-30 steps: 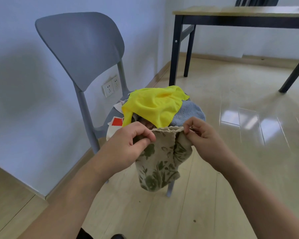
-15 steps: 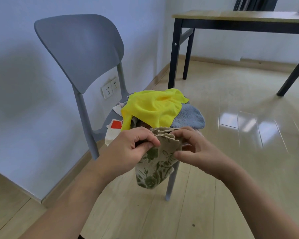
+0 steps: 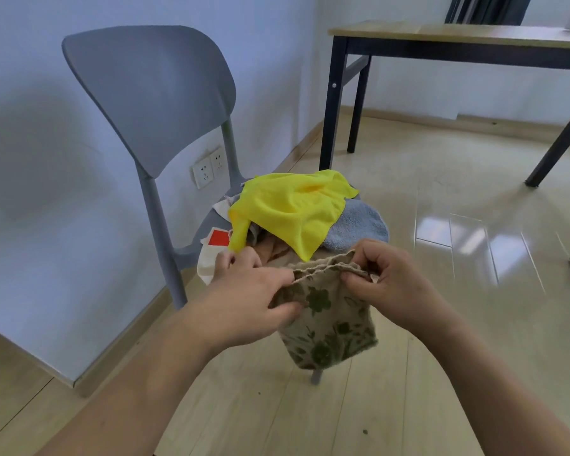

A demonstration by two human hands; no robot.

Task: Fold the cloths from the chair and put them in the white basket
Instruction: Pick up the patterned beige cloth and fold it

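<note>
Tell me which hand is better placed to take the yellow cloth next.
Probably the left hand: it sits nearer the yellow cloth, whose hanging corner drops just above its fingers. The right hand is further off. Both pinch the floral cloth, so one must let go first.

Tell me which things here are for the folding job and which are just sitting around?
For the job:
- floral cloth, held by the left hand and right hand
- yellow cloth, blue towel and white cloth with a red patch, piled on the grey chair

Just there:
- wooden table
- wall sockets

The white basket is not in view.
</note>
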